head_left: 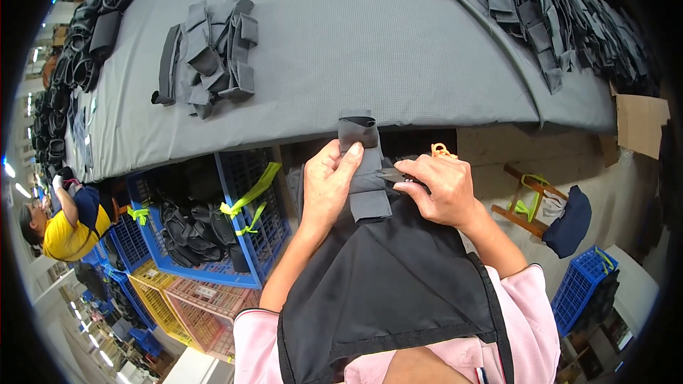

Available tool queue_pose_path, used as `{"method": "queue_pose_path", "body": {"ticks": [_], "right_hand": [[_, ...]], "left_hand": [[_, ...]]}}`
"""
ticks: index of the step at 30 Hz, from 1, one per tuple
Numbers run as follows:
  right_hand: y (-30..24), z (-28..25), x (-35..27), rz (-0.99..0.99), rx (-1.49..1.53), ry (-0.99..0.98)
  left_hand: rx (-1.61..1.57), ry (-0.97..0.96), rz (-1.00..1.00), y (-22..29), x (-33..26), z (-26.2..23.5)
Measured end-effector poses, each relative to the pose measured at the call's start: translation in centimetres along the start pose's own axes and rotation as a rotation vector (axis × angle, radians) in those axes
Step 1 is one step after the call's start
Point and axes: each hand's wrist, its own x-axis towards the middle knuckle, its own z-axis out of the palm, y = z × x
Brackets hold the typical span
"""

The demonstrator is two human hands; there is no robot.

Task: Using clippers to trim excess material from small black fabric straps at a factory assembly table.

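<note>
Two hands are meeting on one grey strap [364,171]: your left hand [326,185] is pinching it closed along its left edge, and your right hand [442,188] is clamping small snips [393,175] against its right side. The strap's long axis is running away from you, toward the grey surface [370,50] just beyond your fingertips.

grey-covered table [398,43], blue crates [249,242] beneath, wooden stool [523,203] on floor.

Snip blades [390,174] mostly hidden under right hand [441,188]; dark strap pile [569,14] cut off upper right; blue crate [213,242] contents indistinct.
</note>
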Motion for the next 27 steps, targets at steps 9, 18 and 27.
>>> {"method": "queue_pose_path", "body": {"ticks": [9,18,27], "right_hand": [[-0.5,0.2,-0.4,0.277,0.272,0.016],[-1.3,0.1,-0.2,0.265,0.229,0.015],[-0.6,-0.7,0.6,-0.031,-0.008,-0.125]], "left_hand": [[0.022,-0.013,-0.028,0.7,-0.2,0.2],[0.014,0.035,-0.035,0.6,0.0,0.1],[0.067,0.006,-0.019,-0.6,0.2,-0.3]]}}
